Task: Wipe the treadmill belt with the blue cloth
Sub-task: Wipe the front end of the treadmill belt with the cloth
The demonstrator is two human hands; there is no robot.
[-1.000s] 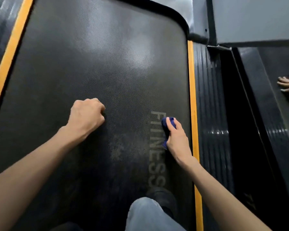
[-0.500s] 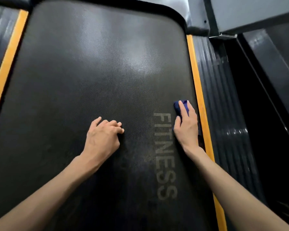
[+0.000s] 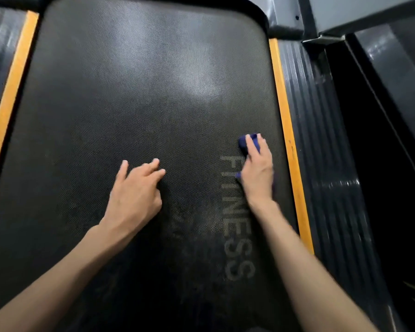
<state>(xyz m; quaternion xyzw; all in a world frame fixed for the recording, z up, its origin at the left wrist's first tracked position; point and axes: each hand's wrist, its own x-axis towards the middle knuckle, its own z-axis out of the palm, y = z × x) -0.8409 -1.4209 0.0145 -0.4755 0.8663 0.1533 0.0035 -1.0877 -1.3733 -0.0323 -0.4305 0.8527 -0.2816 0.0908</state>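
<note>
Pressed flat, right hand pins the bunched blue cloth onto the dusty, dimpled treadmill belt; left hand loosely spread.

Blue cloth bunched flat on dark textured treadmill belt, near belt's right edge, atop FITNESS lettering.

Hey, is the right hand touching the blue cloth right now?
Touching. The head view shows the right hand pressed flat on the blue cloth, its fingers lying across it.
</note>
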